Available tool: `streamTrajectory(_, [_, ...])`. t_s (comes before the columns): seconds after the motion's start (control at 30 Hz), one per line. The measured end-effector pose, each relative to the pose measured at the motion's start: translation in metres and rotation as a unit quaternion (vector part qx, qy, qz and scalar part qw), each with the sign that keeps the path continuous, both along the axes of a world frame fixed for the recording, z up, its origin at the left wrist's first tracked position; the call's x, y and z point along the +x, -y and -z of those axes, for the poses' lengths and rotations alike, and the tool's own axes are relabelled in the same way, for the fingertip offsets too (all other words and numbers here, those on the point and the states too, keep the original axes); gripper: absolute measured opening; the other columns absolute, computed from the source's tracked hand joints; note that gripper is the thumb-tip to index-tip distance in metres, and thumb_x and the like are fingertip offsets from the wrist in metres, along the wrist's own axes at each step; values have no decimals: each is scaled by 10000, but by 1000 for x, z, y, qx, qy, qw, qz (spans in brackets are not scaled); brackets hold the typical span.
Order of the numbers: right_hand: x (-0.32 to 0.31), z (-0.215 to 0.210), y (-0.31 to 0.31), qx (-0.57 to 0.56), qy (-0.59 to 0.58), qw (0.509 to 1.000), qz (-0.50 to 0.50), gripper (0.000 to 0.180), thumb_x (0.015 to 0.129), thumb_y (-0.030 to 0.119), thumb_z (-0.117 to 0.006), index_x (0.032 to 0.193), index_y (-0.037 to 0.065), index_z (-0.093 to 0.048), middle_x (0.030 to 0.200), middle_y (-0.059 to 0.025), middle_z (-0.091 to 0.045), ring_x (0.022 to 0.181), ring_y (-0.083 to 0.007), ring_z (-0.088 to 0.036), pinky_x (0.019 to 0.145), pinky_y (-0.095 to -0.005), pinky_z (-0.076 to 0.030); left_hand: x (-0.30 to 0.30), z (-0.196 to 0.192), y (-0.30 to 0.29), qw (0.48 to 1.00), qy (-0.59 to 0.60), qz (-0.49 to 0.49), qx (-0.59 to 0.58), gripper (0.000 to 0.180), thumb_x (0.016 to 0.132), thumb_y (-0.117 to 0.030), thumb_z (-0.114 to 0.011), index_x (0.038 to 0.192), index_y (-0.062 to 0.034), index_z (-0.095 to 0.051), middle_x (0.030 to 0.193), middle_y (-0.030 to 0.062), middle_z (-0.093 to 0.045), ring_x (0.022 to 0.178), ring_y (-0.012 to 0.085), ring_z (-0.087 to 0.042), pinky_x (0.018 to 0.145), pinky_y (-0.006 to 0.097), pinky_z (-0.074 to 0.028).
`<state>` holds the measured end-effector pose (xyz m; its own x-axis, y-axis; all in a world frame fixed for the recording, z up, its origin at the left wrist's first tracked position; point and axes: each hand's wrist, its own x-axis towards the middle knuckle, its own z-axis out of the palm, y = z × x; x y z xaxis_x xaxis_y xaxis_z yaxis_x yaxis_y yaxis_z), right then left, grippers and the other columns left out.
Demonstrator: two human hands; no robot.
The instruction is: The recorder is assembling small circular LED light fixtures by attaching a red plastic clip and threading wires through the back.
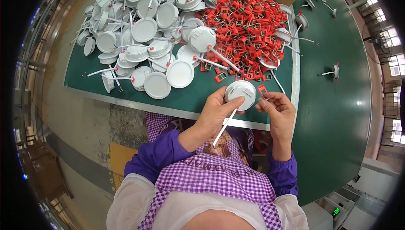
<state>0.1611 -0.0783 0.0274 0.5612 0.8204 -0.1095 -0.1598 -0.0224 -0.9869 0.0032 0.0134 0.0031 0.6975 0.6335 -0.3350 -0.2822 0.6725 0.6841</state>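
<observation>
We see the left hand (216, 111) clasping a round white plastic lamp housing (240, 94), its smooth back up and a stiff white cable (224, 127) trailing toward the body. Just right of the housing, the right hand (276, 110) pinches a small red spring clip (262, 89). Beyond the housing lie a tangled red clip heap (244, 27) and piled white housings (143, 32) on the green table (185, 99).
</observation>
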Motion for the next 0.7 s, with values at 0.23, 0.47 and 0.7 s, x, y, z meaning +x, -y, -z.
streamTrajectory(0.23, [-5, -8, 2, -65, 61, 994, 57, 138, 888, 27, -669, 999, -44, -628, 832, -91, -674, 690, -129, -648, 614, -223, -509, 3, 15, 4, 999, 10, -36, 7, 336, 886, -127, -702, 1171, -10, -568, 1063, 64, -654, 936, 116, -637, 792, 252, -524])
streamTrajectory(0.47, [-12, 7, 0, -20, 222, 970, 101, 124, 892, 65, -682, 959, -37, -661, 803, -64, -669, 627, -91, -605, 561, -202, -466, 2, 16, 5, 996, 32, -35, -81, 335, 878, -73, -698, 1157, -33, -516, 1096, 70, -631, 993, 142, -629, 863, 292, -525])
streamTrajectory(0.7, [-37, 12, 0, -44, 264, 961, 73, 104, 886, 21, -665, 962, -49, -652, 815, -95, -682, 676, -135, -674, 602, -240, -533, 7, 21, 9, 994, -2, -105, 19, 334, 866, -82, -720, 1104, -8, -498, 1039, 54, -620, 951, 114, -623, 803, 256, -530])
